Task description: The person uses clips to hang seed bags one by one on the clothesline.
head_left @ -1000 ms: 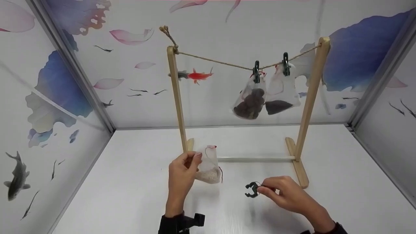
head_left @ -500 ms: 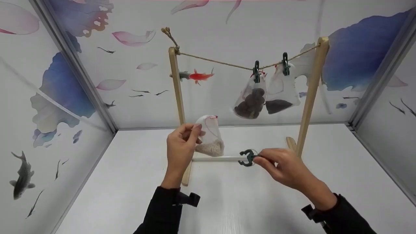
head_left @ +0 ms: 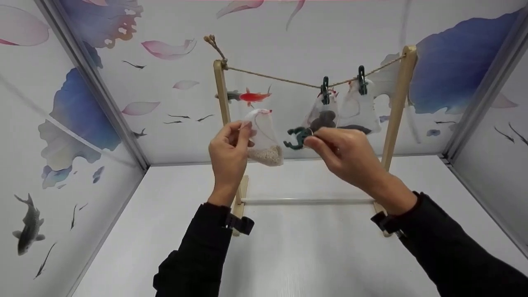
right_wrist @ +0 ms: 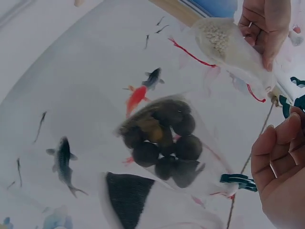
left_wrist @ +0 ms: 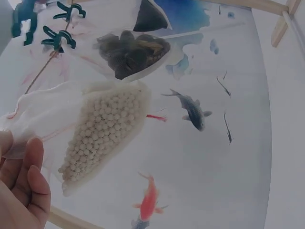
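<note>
My left hand pinches the side of a sheer mesh drawstring pouch with small white beads in its bottom. In the left wrist view the beads show clearly, and a red cord sticks out beside them. My right hand pinches a dark green spring clip, its mouth facing the pouch. Both hands are raised below the sagging rope. Behind the right hand hangs a pouch of dark round pieces, partly hidden in the head view. A second hanging pouch has fine black contents.
The rope is tied between two wooden posts joined low down by a pale crossbar. Two green clips hold the hanging pouches on its right half. White table lies beneath, with printed panels around it.
Both hands have risen from near the table towards the rope, carrying the bead pouch and the clip. The right hand has also moved left, bringing the clip closer to the pouch.
</note>
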The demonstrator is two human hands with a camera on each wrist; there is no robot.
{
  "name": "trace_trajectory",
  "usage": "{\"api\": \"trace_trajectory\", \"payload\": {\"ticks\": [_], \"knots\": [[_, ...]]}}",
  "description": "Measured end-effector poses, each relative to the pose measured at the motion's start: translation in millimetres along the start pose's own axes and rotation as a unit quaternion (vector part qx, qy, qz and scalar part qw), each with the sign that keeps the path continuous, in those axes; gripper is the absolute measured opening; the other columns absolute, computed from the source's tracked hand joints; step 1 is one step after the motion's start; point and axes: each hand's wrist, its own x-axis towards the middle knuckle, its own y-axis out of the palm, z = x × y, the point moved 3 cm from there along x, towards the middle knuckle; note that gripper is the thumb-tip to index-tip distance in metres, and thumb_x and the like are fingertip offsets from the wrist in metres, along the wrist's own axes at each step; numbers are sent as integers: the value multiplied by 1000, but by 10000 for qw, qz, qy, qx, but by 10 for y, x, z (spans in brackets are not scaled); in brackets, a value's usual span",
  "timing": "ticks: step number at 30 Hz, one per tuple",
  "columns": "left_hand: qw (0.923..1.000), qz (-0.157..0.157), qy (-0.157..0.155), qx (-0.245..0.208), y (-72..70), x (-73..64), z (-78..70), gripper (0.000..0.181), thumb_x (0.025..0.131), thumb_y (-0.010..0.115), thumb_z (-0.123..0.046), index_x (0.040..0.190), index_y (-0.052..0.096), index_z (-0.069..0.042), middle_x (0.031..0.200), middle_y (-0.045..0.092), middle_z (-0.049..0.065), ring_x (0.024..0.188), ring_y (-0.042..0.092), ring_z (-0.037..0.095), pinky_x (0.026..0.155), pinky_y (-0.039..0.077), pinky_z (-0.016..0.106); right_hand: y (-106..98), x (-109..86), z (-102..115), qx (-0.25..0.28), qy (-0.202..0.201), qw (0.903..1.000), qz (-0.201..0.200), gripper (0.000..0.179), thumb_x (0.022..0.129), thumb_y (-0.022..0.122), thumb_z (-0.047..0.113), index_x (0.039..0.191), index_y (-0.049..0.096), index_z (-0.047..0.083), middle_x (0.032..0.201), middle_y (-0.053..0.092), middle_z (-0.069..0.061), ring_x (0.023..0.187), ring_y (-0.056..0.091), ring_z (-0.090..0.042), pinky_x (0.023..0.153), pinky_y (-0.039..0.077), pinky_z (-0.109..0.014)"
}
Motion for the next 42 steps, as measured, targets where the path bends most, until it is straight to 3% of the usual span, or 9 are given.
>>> {"api": "trace_trajectory", "payload": {"ticks": [5, 10, 16, 20, 25, 33, 37, 42], "knots": [[9991, -304, 274, -96, 38, 179, -89, 16, 100, 67, -16, 105, 71, -2, 88, 75, 4, 71, 66, 20, 66, 56, 30, -108, 377, 39, -180, -235, 9996, -34, 27, 100, 66, 13, 75, 57, 7, 61, 44, 2, 51, 38, -9, 47, 30, -22], [9975, -463, 522, -112, 74, 296, -137, 13, 100, 66, -11, 105, 71, 0, 89, 74, 6, 72, 66, 19, 69, 56, 31, -153, 702, -36, -816, -349, 9961, 15, 36, 103, 62, 23, 72, 52, 8, 58, 39, 1, 49, 33, -12, 47, 27, -27], [9969, -611, 478, -86, 137, 412, -178, 13, 100, 67, -10, 107, 71, 0, 91, 73, 9, 75, 68, 18, 71, 57, 32, -155, 941, -103, -1687, -322, 9851, 70, 42, 105, 56, 35, 77, 62, 5, 61, 53, -6, 60, 46, -24, 54, 35, -33], [9964, -701, 419, -211, 181, 489, -198, 16, 100, 67, -15, 107, 71, -1, 93, 73, 12, 78, 69, 19, 75, 57, 32, -175, 1063, -120, -1834, -43, 9830, 54, 47, 106, 53, 40, 79, 65, 3, 68, 58, -9, 70, 49, -30, 61, 38, -37], [9955, -800, 373, -336, 221, 536, -181, 18, 100, 67, -15, 109, 71, 0, 95, 73, 11, 80, 70, 19, 78, 57, 32, -161, 1161, -152, -1554, 353, 9869, 265, 48, 105, 54, 40, 86, 70, -1, 78, 58, -13, 80, 45, -32, 75, 33, -42], [9948, -742, 150, -686, 266, 566, -104, 18, 100, 66, -15, 111, 70, -1, 95, 73, 11, 82, 71, 20, 79, 57, 37, -85, 1187, -232, -1574, 798, 9825, 600, 47, 105, 55, 42, 89, 72, 0, 86, 60, -14, 85, 46, -33, 79, 34, -43], [9956, -648, -37, -676, 288, 576, -75, 17, 101, 65, -17, 110, 69, -4, 95, 73, 10, 84, 72, 19, 73, 57, 33, -94, 1197, -283, -1488, 1212, 9774, 887, 47, 105, 52, 44, 97, 74, 3, 97, 61, -14, 95, 48, -34, 83, 36, -48], [9969, -387, -189, -651, 306, 583, -66, 19, 104, 61, -19, 114, 66, -4, 98, 72, 12, 87, 71, 19, 72, 56, 34, -113, 1242, -298, -1616, 1208, 9726, 1156, 47, 105, 50, 47, 106, 74, 6, 105, 60, -15, 101, 48, -36, 82, 37, -52]]}}
